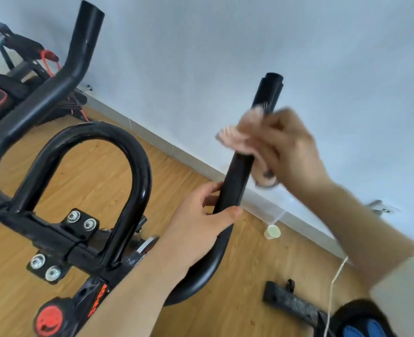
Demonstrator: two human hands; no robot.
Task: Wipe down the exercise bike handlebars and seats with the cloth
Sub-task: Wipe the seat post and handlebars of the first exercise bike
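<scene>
Your right hand (288, 152) is blurred, yet its fingers are plainly curled round the pink cloth (235, 137), pressing it against the upright right horn (240, 176) of the handlebar, a little below the horn's open tip. Just beneath the cloth, your left hand (201, 224) grips the same horn, thumb (230, 212) on the near side and fingers wrapped round the far side. Left of those fingers stands the black centre loop (138, 166), and beyond it the other horn (79, 57) rises. Below the loop, silver bolts (80, 221) sit on the clamp plates, with a red knob (49, 321) further down. Right of your left thumb, a small pale cup (272, 231) stands on the wooden floor (79, 171) near the wall (225, 45).
</scene>
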